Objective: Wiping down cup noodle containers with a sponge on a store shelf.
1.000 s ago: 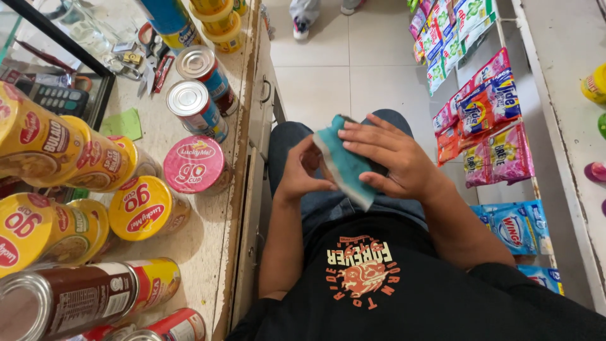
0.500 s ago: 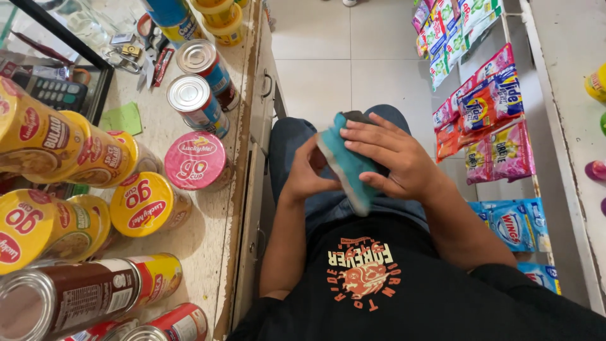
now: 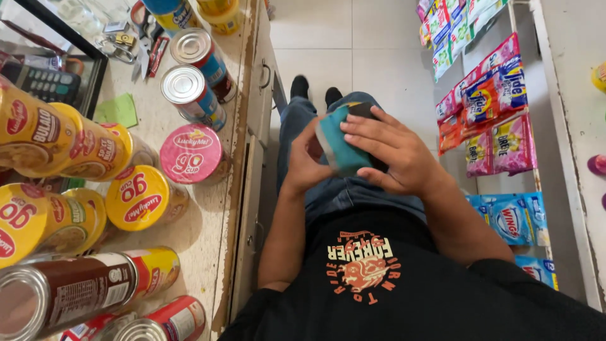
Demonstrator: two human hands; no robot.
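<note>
The person sits beside the bench point(image 3: 214, 208) and holds a teal cloth point(image 3: 341, 146) over the lap, above the blue jeans point(image 3: 328, 189). The cloth is folded around a dark, flat object point(image 3: 365, 111), of which only the upper edge shows; what that object is cannot be told.

Right hand point(image 3: 394, 155): it lies over the right side of the cloth. The fingers point(image 3: 372, 136) are extended leftward across the fabric and press against it. Grip: pressed flat on the cloth and the object beneath it.

Left hand point(image 3: 309, 161): it supports the cloth from the left side. The thumb rests near the left edge of the cloth, and the palm faces the bundle. Grip: curled around the left edge of the cloth; the fingertips are hidden behind the bundle.

Both hands touch the cloth; the bundle is well apart from the bench.

Surroundings: on the bench, just left of the person, stand a pink-lidded cup point(image 3: 191, 153), yellow-lidded cups point(image 3: 140, 197) and two upright tins with silver tops point(image 3: 189, 91). A large brown-labelled can point(image 3: 69, 293) lies on its side near the lower edge. A calculator point(image 3: 47, 85) lies at the far left. To the right, sachet strips point(image 3: 486, 107) hang against a white shelf point(image 3: 568, 158). The floor point(image 3: 353, 57) is pale tile.
</note>
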